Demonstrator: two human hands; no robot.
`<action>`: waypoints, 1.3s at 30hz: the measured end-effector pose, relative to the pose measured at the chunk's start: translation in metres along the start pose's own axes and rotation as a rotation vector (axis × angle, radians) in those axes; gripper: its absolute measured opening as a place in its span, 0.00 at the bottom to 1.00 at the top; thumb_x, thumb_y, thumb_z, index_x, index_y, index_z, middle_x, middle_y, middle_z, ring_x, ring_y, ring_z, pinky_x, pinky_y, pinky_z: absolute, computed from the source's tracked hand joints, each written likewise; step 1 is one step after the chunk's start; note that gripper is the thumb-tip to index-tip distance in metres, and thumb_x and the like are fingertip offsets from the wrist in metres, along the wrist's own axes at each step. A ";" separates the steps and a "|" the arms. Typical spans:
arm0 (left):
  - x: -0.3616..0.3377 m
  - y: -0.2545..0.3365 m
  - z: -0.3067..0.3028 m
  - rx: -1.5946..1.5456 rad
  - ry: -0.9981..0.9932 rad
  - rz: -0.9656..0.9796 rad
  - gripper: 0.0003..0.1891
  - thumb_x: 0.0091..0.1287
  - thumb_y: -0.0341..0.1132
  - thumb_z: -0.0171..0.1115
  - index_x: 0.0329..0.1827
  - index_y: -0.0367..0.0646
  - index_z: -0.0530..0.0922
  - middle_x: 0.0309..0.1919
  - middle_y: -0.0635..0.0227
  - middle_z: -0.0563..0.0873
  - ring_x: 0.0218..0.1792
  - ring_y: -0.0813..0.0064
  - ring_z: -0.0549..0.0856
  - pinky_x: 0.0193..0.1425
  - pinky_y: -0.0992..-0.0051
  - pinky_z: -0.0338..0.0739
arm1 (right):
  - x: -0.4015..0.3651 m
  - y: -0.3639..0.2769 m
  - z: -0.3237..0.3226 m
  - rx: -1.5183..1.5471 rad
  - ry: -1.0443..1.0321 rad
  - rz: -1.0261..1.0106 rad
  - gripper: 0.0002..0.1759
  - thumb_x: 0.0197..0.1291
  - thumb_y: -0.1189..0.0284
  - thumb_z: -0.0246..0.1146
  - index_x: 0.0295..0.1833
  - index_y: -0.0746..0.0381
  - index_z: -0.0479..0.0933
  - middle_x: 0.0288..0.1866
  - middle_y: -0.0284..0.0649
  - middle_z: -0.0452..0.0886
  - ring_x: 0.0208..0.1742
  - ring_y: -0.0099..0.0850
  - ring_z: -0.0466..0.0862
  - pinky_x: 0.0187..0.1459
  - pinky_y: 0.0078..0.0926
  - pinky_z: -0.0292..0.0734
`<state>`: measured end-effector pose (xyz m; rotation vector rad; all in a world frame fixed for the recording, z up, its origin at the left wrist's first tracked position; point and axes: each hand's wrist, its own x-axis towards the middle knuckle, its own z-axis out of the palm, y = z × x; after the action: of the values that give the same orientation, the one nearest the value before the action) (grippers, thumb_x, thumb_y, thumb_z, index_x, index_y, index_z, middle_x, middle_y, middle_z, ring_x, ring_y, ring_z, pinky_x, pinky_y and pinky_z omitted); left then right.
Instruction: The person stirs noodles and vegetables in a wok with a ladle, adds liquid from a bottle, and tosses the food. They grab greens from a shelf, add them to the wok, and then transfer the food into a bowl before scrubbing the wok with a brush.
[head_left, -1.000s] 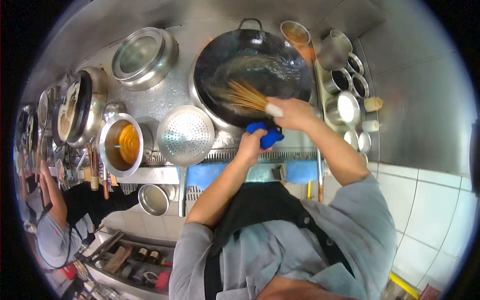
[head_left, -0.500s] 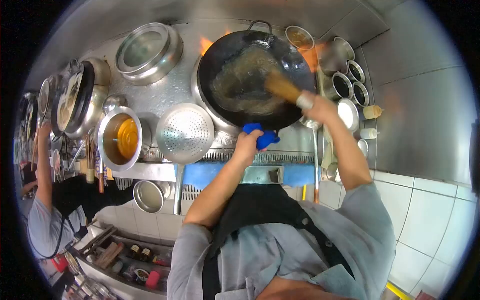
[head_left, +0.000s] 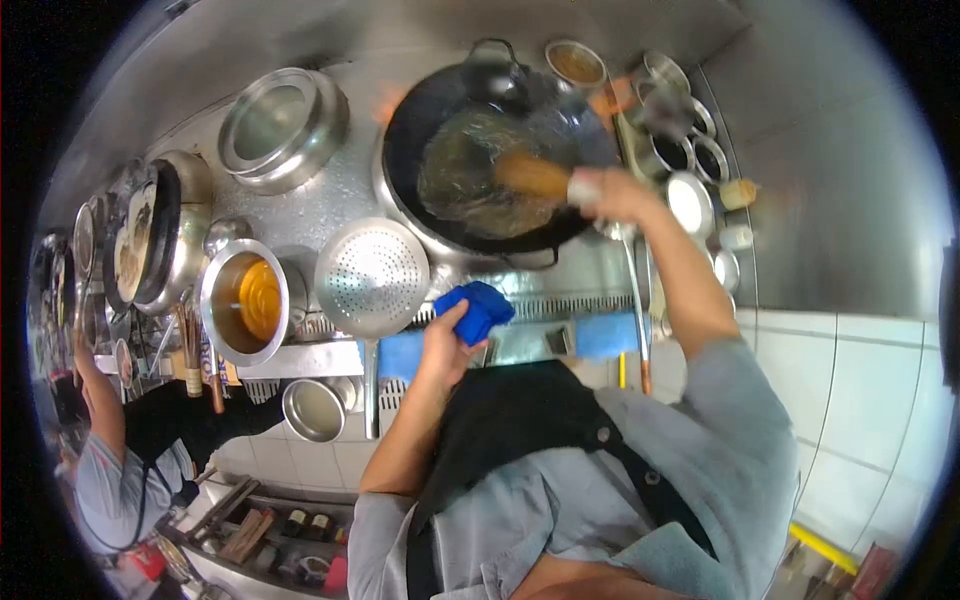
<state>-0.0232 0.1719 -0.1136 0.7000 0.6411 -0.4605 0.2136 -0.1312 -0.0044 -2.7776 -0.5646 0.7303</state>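
Observation:
My right hand (head_left: 617, 197) is closed round the white-banded grip of a bamboo wok brush (head_left: 535, 177). Its bristle end, blurred by motion, is inside the large black wok (head_left: 408, 130), over cloudy water (head_left: 455, 190). The wok sits on the burner with its near loop handle (head_left: 545, 260) bare. In my left hand (head_left: 443, 352) is a bunched blue cloth (head_left: 476, 310), held at the stove's front edge, apart from the wok. A perforated strainer (head_left: 372, 275) lies left of the wok, close to that hand.
Left of the strainer stands a steel pot (head_left: 215, 300) of orange oil. Seasoning containers (head_left: 690, 205) line the right side. A long-handled ladle (head_left: 638, 310) lies right of the wok. Flame (head_left: 392, 100) glows at the wok's rim. Another person (head_left: 130, 470) works at far left.
My left hand has let go of the wok's near handle and drawn back, down and left, with the blue cloth. The brush has moved left within the wok.

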 end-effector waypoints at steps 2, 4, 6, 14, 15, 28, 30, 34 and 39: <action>-0.020 -0.016 -0.014 0.059 0.007 -0.054 0.19 0.74 0.47 0.63 0.64 0.52 0.76 0.51 0.66 0.87 0.46 0.68 0.87 0.41 0.66 0.83 | 0.025 -0.017 -0.012 0.265 0.170 0.198 0.44 0.50 0.58 0.74 0.76 0.48 0.73 0.59 0.47 0.87 0.58 0.42 0.88 0.61 0.38 0.80; -0.024 -0.015 0.000 0.031 -0.008 -0.061 0.21 0.74 0.47 0.63 0.67 0.52 0.76 0.54 0.65 0.87 0.47 0.67 0.86 0.44 0.67 0.83 | 0.065 -0.051 0.017 0.379 0.253 0.177 0.45 0.50 0.58 0.73 0.77 0.48 0.71 0.58 0.50 0.87 0.56 0.45 0.88 0.59 0.41 0.81; -0.017 -0.018 0.014 0.062 -0.043 -0.071 0.26 0.76 0.52 0.61 0.71 0.50 0.73 0.60 0.63 0.85 0.53 0.64 0.87 0.46 0.62 0.86 | 0.083 -0.098 0.064 0.232 0.356 0.169 0.34 0.51 0.61 0.71 0.68 0.50 0.77 0.57 0.47 0.87 0.57 0.49 0.87 0.59 0.45 0.81; 0.027 -0.001 0.072 0.105 -0.323 -0.063 0.31 0.81 0.61 0.45 0.74 0.46 0.67 0.65 0.60 0.82 0.58 0.60 0.86 0.55 0.49 0.87 | -0.087 -0.017 0.014 -0.146 0.053 0.155 0.37 0.55 0.58 0.69 0.74 0.43 0.75 0.60 0.47 0.86 0.59 0.49 0.86 0.60 0.44 0.81; 0.035 -0.003 0.075 0.134 -0.292 -0.073 0.31 0.81 0.61 0.47 0.73 0.46 0.67 0.64 0.60 0.82 0.58 0.61 0.86 0.56 0.48 0.87 | -0.096 -0.004 -0.003 -0.109 0.112 0.258 0.38 0.54 0.56 0.69 0.75 0.43 0.74 0.58 0.48 0.87 0.57 0.48 0.87 0.58 0.44 0.81; 0.098 -0.026 0.098 0.076 0.042 -0.001 0.09 0.66 0.36 0.67 0.45 0.46 0.77 0.36 0.65 0.85 0.33 0.66 0.85 0.32 0.73 0.80 | -0.180 0.016 0.266 0.633 0.428 0.583 0.44 0.64 0.54 0.68 0.82 0.51 0.63 0.56 0.61 0.85 0.57 0.56 0.86 0.59 0.47 0.80; 0.097 -0.032 0.095 0.064 0.018 0.097 0.06 0.67 0.33 0.62 0.43 0.43 0.76 0.34 0.61 0.85 0.30 0.65 0.85 0.28 0.75 0.80 | -0.189 0.030 0.282 0.582 0.288 0.536 0.43 0.64 0.54 0.69 0.82 0.52 0.64 0.57 0.61 0.84 0.57 0.55 0.85 0.60 0.47 0.80; 0.082 -0.038 0.094 0.017 0.116 0.197 0.06 0.69 0.32 0.58 0.43 0.40 0.76 0.34 0.60 0.84 0.31 0.64 0.85 0.27 0.76 0.79 | -0.231 0.080 0.280 0.499 0.642 0.261 0.38 0.61 0.55 0.70 0.74 0.60 0.71 0.56 0.59 0.80 0.58 0.55 0.81 0.60 0.48 0.77; 0.035 -0.077 0.117 0.168 0.308 0.306 0.06 0.69 0.32 0.58 0.43 0.40 0.77 0.32 0.61 0.85 0.30 0.67 0.85 0.25 0.76 0.78 | -0.303 0.130 0.335 0.475 0.631 0.507 0.21 0.60 0.63 0.71 0.53 0.64 0.78 0.38 0.50 0.82 0.39 0.48 0.81 0.43 0.45 0.77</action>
<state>0.0017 0.0307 -0.1024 1.0230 0.7733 -0.1228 -0.1602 -0.3383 -0.1994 -2.4820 0.3937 0.0125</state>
